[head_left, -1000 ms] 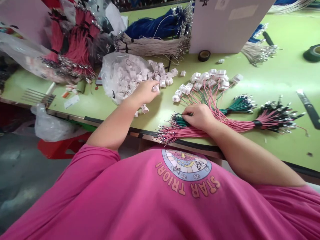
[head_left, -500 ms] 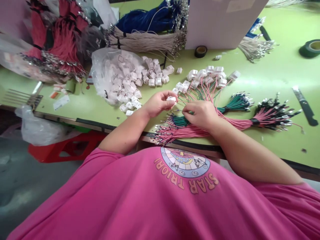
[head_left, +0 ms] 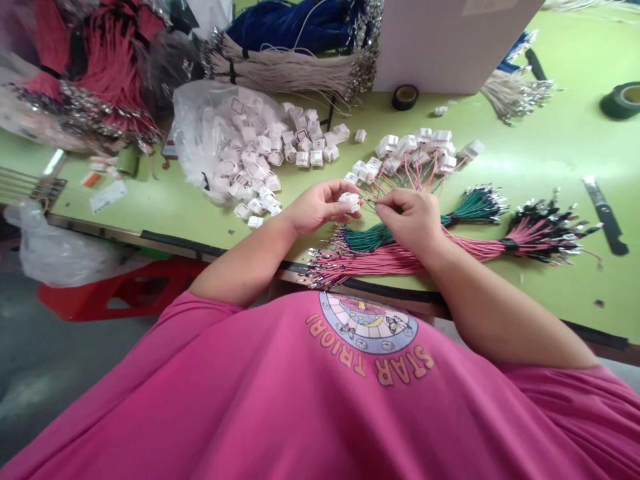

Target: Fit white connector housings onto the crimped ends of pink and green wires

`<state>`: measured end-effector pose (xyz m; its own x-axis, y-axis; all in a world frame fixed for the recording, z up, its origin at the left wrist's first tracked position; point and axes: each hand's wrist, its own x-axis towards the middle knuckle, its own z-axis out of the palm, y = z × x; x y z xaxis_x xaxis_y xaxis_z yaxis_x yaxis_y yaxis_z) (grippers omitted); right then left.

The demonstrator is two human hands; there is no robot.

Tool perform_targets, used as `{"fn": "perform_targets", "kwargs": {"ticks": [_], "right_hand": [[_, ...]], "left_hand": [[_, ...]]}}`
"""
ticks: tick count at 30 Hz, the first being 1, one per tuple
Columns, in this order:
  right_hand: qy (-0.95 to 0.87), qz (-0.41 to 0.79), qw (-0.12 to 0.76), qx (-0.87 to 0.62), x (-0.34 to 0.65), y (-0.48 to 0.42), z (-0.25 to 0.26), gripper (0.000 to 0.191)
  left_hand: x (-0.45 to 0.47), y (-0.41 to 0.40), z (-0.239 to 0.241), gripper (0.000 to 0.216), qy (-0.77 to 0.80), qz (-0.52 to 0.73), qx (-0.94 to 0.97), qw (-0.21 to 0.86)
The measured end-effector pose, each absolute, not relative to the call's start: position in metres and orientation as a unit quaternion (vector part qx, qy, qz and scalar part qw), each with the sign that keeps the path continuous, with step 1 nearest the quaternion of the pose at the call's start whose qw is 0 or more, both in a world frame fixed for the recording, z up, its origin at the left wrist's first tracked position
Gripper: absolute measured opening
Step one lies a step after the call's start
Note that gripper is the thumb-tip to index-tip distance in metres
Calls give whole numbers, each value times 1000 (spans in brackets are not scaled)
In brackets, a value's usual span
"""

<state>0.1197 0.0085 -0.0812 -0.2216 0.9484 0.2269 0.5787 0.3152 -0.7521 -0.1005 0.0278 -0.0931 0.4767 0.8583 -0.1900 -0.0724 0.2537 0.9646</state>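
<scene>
Bag [head_left: 193, 133] holds white connectors [head_left: 255, 163]; left hand [head_left: 320, 207] pinches another connector [head_left: 349, 201].

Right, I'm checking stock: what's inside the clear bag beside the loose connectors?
White connectors show inside the clear bag, more lying just outside it; anything beneath the top ones is covered.

Black tape roll [head_left: 404, 106] lies at 1 o'clock, dark-green tape roll [head_left: 612, 103] at 2, black-handled knife [head_left: 609, 225] flat at 3.
</scene>
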Motion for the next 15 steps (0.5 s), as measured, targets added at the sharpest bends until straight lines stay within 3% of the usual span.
{"fn": "perform_targets", "kwargs": {"ticks": [8, 15], "right_hand": [[-807, 139, 287, -496, 116, 3, -87, 29], [-864, 127, 232, -428, 113, 4, -93, 35]], "left_hand": [[-98, 28, -95, 55, 396, 352, 509, 679], [-93, 26, -98, 55, 415, 337, 541, 649]]}}
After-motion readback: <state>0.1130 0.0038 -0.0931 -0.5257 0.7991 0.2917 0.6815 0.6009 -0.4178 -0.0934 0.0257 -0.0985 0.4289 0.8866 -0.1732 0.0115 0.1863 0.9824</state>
